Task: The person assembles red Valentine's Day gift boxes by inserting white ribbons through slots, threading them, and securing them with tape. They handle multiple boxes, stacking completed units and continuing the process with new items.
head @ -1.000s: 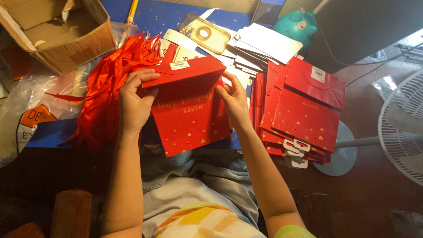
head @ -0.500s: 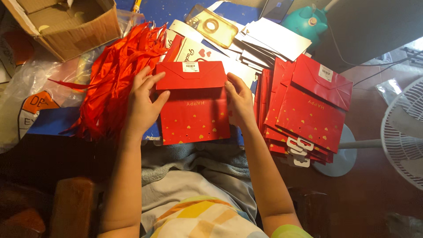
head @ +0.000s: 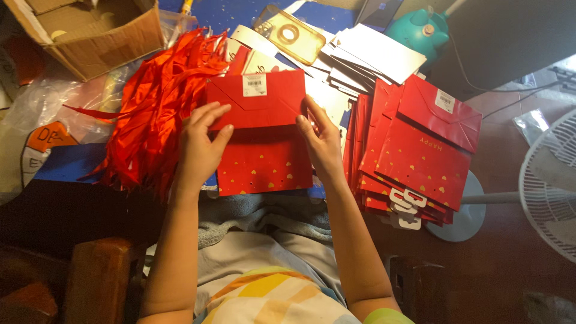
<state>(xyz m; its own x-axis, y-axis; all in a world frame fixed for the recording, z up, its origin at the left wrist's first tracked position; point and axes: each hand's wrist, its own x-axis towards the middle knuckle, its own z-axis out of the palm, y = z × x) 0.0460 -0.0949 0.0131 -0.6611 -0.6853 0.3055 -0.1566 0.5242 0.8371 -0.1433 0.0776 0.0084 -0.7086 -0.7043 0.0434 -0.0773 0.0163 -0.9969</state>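
Note:
A flat red paper gift bag (head: 264, 162) with small gold hearts lies on the blue work surface (head: 66, 162) in front of me, its bottom flap folded over at the top with a white sticker on it. My left hand (head: 201, 144) presses on the bag's left side, fingers on the flap. My right hand (head: 321, 141) holds the bag's right edge. A pile of red ribbons (head: 153, 108) lies just left of my left hand. A stack of folded red bags (head: 420, 156) sits to the right of my right hand.
An open cardboard box (head: 90, 33) stands at the back left beside clear plastic bags (head: 42, 120). White cards (head: 366, 57) are stacked at the back, with a teal device (head: 417, 30) behind. A white fan (head: 549, 186) stands on the right; a wooden stool (head: 99, 276) sits low left.
The bag has been laid flat on the surface and its bottom flap folded down. Both hands have shifted from gripping its top to pressing its sides.

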